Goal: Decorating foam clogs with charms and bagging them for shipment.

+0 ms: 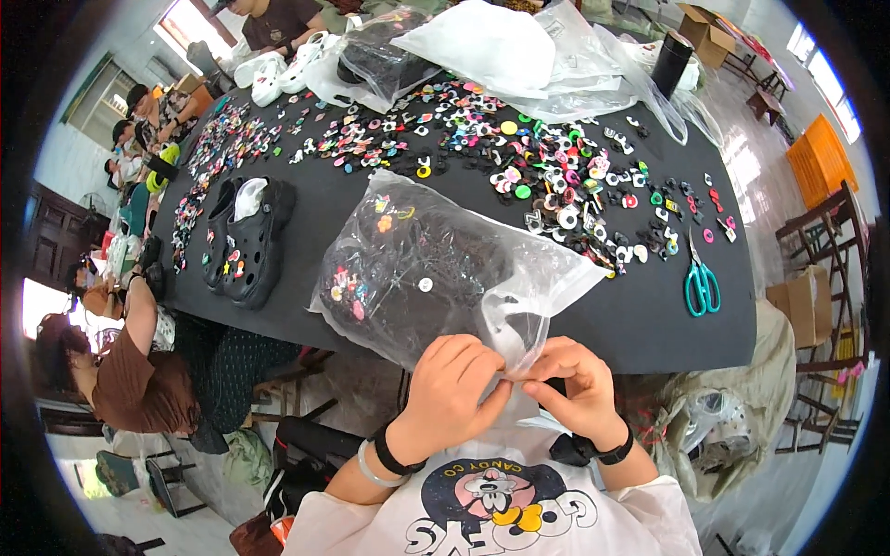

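A see-through plastic bag [556,255] lies on the dark table in front of me, its mouth bunched toward my body. Black clogs [445,255] with small colourful charms show through the film. My left hand [454,385] is closed on the gathered mouth of the bag, pinching it between thumb and fingers. Right beside it, my right hand [573,387] pinches the same bunched plastic at the table's near edge. The fingertips of both hands almost meet there. A pair of black clogs [262,239] with a few charms stands to the left, white stuffing in one.
Loose charms [565,176] spread across the middle and far part of the table [649,324]. Teal-handled scissors [702,287] lie at the right. White clogs [269,79], plastic bags [575,69] and a black bottle [671,65] stand at the back. Co-workers [139,371] sit along the left and far sides.
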{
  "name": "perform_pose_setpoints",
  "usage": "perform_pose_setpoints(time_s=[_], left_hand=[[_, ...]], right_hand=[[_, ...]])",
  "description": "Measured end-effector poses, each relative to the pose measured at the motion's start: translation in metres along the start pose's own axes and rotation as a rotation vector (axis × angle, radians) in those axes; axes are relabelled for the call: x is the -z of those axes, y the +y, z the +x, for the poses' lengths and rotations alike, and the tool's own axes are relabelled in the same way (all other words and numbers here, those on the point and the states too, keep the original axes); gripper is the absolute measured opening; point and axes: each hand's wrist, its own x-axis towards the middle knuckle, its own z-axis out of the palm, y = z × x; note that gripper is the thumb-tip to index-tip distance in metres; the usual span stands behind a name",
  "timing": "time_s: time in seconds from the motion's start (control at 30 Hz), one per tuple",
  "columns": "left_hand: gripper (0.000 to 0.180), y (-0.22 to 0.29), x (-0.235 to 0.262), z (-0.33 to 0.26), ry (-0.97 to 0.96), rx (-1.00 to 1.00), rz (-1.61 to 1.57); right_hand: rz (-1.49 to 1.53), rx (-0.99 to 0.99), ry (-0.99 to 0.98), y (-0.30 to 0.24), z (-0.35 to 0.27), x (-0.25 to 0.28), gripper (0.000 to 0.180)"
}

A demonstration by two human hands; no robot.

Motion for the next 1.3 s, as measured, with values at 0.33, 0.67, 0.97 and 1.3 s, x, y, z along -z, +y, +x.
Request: perform_pose_setpoints(time_s=[0.33, 0.67, 0.97, 1.3], left_hand=[[0.009, -0.011, 0.028, -0.015, 0.089, 0.4, -0.633], [0.013, 0.002, 0.024, -0.012, 0.046, 0.245, -0.424], [0.018, 0.005, 0.01, -0.01, 0.108, 0.113, -0.372], [0.035, -0.008, 0.03, -0.026, 0.129, 0.154, -0.481]], right_hand=[[-0.802, 0.233, -0.444, -0.008, 0.024, -0.005, 0.03], [-0.888, -0.036, -0.507, -0.022, 0.021, 0.002, 0.037], [-0.968, 0.254, -0.19, 0.01, 0.087, -0.031, 0.052], [-1.311, -0.029, -0.566, 0.022, 0.168, -0.065, 0.044]])
